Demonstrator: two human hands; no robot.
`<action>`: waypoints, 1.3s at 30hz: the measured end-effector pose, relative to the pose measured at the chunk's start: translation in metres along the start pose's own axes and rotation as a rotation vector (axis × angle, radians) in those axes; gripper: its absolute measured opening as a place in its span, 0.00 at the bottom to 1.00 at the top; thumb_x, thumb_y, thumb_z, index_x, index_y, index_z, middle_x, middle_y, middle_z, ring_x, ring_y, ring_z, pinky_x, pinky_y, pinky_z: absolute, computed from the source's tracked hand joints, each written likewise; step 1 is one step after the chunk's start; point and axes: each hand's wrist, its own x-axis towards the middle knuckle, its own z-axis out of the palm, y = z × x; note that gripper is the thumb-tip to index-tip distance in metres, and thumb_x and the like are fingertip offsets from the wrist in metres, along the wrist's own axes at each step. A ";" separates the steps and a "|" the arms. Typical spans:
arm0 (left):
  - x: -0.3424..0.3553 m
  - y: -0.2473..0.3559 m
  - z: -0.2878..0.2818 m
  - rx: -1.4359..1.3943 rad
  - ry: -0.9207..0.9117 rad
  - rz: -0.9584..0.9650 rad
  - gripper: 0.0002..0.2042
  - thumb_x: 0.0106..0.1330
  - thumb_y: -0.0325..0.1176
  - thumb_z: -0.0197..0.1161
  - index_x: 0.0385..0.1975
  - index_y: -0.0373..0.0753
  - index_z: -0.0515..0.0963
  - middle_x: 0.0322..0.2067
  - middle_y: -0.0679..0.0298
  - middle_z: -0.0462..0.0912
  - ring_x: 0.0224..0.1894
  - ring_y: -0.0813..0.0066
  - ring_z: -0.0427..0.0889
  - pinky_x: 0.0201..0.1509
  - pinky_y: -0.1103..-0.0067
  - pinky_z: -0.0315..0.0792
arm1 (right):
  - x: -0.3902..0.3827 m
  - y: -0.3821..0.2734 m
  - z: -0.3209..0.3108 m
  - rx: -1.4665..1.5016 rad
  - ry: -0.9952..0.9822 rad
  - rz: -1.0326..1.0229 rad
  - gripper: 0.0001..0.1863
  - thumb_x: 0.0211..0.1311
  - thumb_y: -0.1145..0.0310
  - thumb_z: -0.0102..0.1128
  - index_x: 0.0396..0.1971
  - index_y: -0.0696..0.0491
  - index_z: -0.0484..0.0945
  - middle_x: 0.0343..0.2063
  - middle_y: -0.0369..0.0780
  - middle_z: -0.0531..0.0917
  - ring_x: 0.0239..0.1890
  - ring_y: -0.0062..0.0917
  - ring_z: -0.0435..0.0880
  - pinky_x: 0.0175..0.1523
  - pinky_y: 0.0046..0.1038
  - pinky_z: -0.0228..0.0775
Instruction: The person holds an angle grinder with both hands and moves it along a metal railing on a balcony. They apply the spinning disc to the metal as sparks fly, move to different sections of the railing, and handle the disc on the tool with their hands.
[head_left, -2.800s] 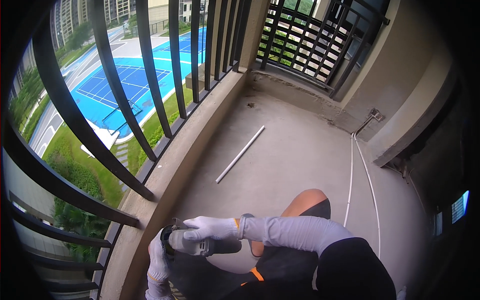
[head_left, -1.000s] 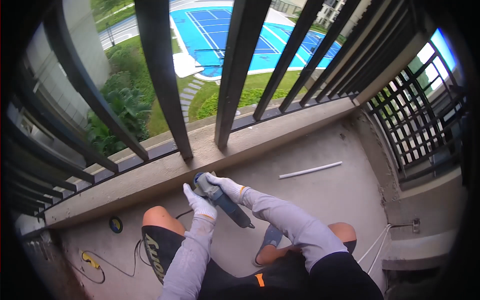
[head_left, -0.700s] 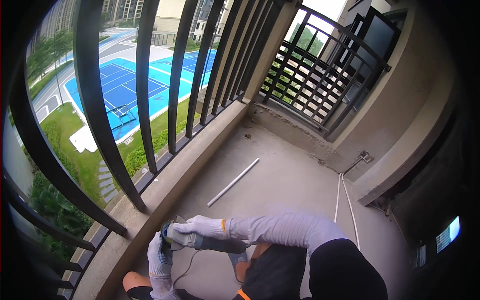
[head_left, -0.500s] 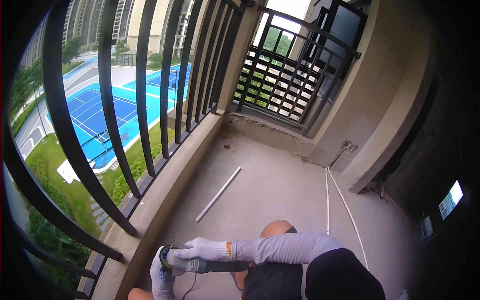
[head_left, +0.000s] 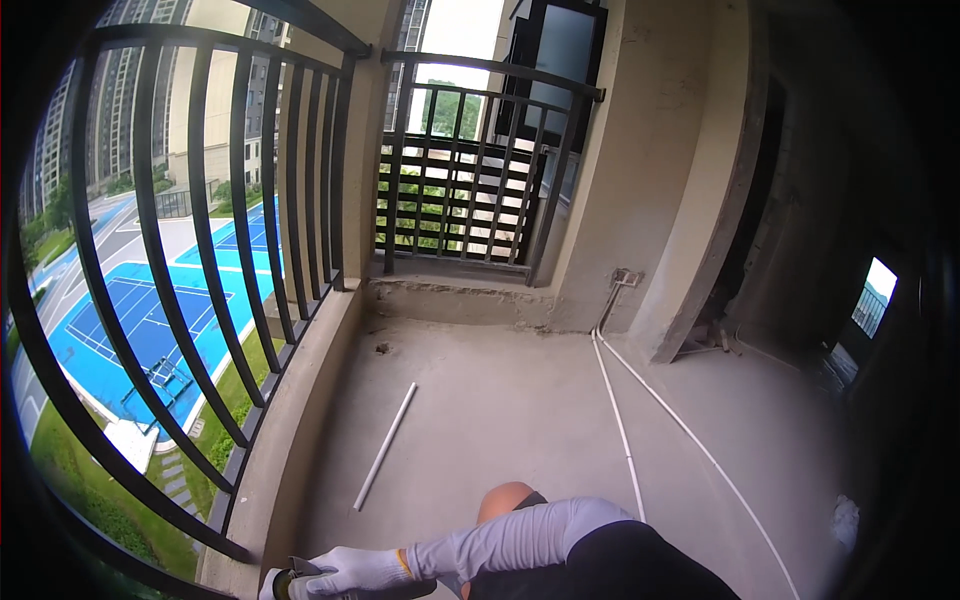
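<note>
At the bottom edge my right hand (head_left: pixel 362 571), in a white knitted glove with a yellow cuff, is closed round an angle grinder (head_left: pixel 283 583). The grinder's disc end points left toward the balcony ledge, and its lower part is cut off by the picture's edge. Beside the disc shows a sliver of white glove, my left hand (head_left: pixel 267 585); its fingers cannot be made out. A white plastic pipe (head_left: pixel 386 446) lies loose on the concrete floor ahead, apart from both hands.
Dark metal railings (head_left: pixel 206 270) rise from a concrete ledge (head_left: pixel 290 440) on my left; another railing (head_left: pixel 470 180) closes the far end. Two white conduits (head_left: pixel 622 430) run along the floor from a wall box (head_left: pixel 628 278) on the right. A whitish bundle (head_left: pixel 845 521) lies far right.
The view has tilted up and turned left. My right hand and the grinder now sit lower and further left in the picture; my left hand has mostly slipped out of sight.
</note>
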 end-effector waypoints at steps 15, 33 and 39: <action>-0.018 0.067 0.014 -0.474 0.123 -0.257 0.11 0.82 0.35 0.61 0.54 0.37 0.85 0.48 0.60 0.88 0.49 0.69 0.87 0.54 0.73 0.81 | -0.031 -0.073 0.021 0.200 0.056 -0.054 0.17 0.82 0.56 0.63 0.41 0.55 0.87 0.31 0.32 0.87 0.34 0.16 0.83 0.41 0.25 0.77; 0.002 0.084 0.014 -0.013 -0.059 -0.012 0.13 0.82 0.34 0.60 0.53 0.32 0.85 0.46 0.60 0.88 0.47 0.74 0.85 0.52 0.76 0.81 | 0.002 -0.011 0.002 0.198 0.067 -0.116 0.19 0.83 0.54 0.61 0.37 0.54 0.88 0.30 0.33 0.88 0.33 0.17 0.84 0.41 0.26 0.77; 0.030 0.071 0.001 0.186 -0.108 0.130 0.13 0.83 0.35 0.59 0.53 0.33 0.85 0.46 0.60 0.88 0.47 0.74 0.85 0.52 0.74 0.81 | -0.002 -0.024 -0.001 0.224 0.130 -0.071 0.19 0.84 0.56 0.59 0.35 0.54 0.88 0.29 0.33 0.88 0.33 0.17 0.84 0.41 0.27 0.77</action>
